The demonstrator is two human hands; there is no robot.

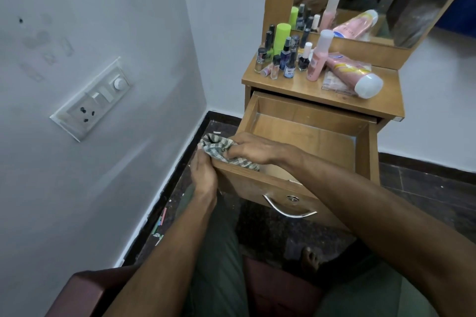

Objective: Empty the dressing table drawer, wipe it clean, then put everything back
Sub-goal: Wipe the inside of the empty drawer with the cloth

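Both hands' fingers [235, 152] pinch striped cloth [219, 148] on drawer [304, 136] corner.

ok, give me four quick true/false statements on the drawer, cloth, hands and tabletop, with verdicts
1. The drawer is pulled open, its visible floor bare. True.
2. The striped cloth lies on the tabletop. False: it sits at the drawer's front left corner, under the right hand.
3. The left hand holds the drawer's metal handle. False: it is at the front left corner, by the cloth.
4. Bottles stand on the tabletop. True.
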